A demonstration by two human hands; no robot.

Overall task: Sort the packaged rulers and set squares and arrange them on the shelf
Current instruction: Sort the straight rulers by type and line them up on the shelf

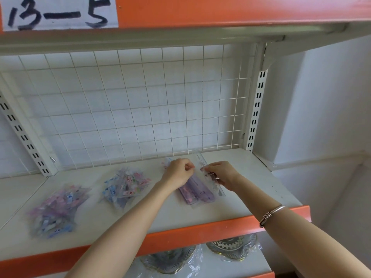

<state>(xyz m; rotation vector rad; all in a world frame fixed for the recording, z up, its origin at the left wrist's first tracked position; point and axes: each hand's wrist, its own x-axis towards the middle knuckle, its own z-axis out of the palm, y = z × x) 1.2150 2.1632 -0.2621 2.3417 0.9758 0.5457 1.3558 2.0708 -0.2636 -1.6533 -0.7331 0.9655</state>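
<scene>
Three groups of clear-wrapped stationery packs lie on the white shelf (230,205). A pink and blue heap (54,211) is at the left, and a blue and white heap (124,187) lies in the middle. A purple ruler stack (195,192) lies lengthwise at the right. My left hand (178,170) pinches the far end of the stack's top pack. My right hand (219,173) grips a clear ruler pack (202,160) lying along the stack's right side. Both hands hide the stack's far half.
A white wire grid (130,101) backs the shelf, between slotted uprights (256,109). An orange lip (200,229) runs along the shelf front. The upper shelf carries a paper label "13-5" (58,13). Wrapped patterned plates (232,247) sit on the shelf below.
</scene>
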